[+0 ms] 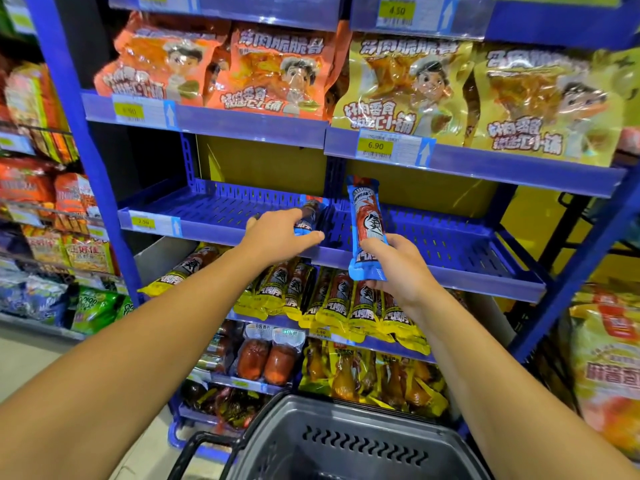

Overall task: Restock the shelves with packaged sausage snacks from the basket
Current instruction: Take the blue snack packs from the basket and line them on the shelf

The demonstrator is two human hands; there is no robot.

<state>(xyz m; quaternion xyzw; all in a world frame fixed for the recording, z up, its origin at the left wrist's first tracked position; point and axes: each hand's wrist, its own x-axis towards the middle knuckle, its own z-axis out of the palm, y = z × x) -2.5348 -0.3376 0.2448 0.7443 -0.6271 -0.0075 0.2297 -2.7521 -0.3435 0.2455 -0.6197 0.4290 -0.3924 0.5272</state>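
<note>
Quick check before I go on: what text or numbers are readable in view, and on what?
"6.90": yellow tag, right upper shelf rail.
"4.50": tag, top rail.
"6.90", faint: tag, left upper rail.
"2.50", blurred, uncertain: tag, left tray rail.
Large Chinese print on the orange bags, yellow bags and blue pack: not reliably legible.
Barcode small print: too small.

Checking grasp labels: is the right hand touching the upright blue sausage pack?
Touching. In the head view the right hand has fingers and thumb wrapped round the lower end of the blue sausage pack, holding it upright before the blue shelf.
</note>
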